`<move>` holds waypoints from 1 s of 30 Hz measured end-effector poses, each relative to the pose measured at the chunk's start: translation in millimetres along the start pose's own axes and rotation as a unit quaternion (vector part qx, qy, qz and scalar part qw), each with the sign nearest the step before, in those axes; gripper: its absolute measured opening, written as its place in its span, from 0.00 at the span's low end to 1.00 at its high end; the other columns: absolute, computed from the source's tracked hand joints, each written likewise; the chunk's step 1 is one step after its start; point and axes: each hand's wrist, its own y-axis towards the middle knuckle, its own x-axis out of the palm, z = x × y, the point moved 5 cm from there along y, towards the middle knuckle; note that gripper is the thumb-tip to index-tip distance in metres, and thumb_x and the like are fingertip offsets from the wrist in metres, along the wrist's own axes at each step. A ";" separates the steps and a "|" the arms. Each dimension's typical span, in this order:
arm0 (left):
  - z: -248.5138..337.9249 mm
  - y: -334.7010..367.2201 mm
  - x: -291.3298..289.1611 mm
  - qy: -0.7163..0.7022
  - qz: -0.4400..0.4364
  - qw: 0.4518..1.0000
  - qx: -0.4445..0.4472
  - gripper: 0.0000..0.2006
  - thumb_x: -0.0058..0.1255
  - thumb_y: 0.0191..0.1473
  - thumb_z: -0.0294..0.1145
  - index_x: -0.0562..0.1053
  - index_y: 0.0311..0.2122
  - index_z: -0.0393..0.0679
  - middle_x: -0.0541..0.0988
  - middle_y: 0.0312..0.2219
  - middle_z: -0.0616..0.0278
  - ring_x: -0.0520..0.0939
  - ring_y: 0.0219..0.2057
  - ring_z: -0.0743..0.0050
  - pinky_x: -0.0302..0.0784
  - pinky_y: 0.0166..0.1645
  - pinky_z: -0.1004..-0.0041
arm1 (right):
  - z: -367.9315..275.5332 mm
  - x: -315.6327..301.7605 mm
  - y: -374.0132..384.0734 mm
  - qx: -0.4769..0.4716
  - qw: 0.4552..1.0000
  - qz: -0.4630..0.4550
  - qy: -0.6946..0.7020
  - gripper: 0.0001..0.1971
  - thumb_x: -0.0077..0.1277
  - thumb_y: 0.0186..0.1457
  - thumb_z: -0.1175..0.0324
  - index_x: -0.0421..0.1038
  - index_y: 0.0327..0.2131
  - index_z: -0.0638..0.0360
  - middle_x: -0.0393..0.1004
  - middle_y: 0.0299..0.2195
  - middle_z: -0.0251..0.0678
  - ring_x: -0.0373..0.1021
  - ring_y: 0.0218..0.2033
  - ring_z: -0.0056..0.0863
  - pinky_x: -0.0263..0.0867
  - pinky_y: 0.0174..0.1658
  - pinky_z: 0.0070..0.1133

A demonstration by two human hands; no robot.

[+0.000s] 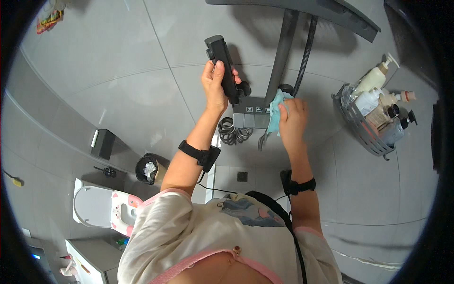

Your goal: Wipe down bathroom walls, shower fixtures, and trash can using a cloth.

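My left hand is wrapped round a black hand sprayer, upright just left of a grey shower mixer unit on the wall. Whether the sprayer's lower end sits in a holder is hard to tell. A light blue cloth is gripped in my right hand and pressed against the right end of the mixer unit. Near it, a dark riser pipe and a ribbed hose run upward. Below the unit hang a coiled black hose and a small spout.
An overhead shower head spans the top. On the right wall, a grey corner basket carries several pump bottles. Lower left are a lined waste bin, a toilet with a pink seat, and a white cabinet. A floor drain lies below the unit.
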 end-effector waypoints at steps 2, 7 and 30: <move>-4.0 3.5 2.0 0.019 -0.014 1.000 -0.014 0.18 0.43 0.51 0.49 0.64 0.32 0.41 0.71 0.19 0.60 0.73 0.18 0.74 0.70 0.24 0.76 | -1.3 1.3 -0.4 -0.005 1.000 0.005 -0.002 0.06 0.48 0.45 0.70 0.65 0.27 0.60 0.65 0.29 0.40 0.61 0.33 0.44 0.55 0.35 0.34; -19.8 4.3 10.1 0.048 -0.080 0.995 -0.039 0.26 0.34 0.51 0.60 0.64 0.33 0.41 0.71 0.20 0.59 0.73 0.23 0.70 0.69 0.31 0.72 | -2.4 0.7 -0.5 -0.005 1.000 0.007 -0.011 0.07 0.48 0.45 0.69 0.65 0.28 0.60 0.64 0.29 0.41 0.60 0.33 0.44 0.55 0.37 0.34; -24.0 -16.9 1.5 0.143 -0.125 0.981 -0.045 0.25 0.33 0.53 0.57 0.62 0.42 0.42 0.71 0.27 0.64 0.69 0.28 0.83 0.65 0.33 0.81 | -0.7 9.9 -1.9 0.004 1.000 -0.009 -0.009 0.08 0.49 0.44 0.71 0.64 0.29 0.61 0.64 0.31 0.41 0.60 0.35 0.43 0.55 0.36 0.34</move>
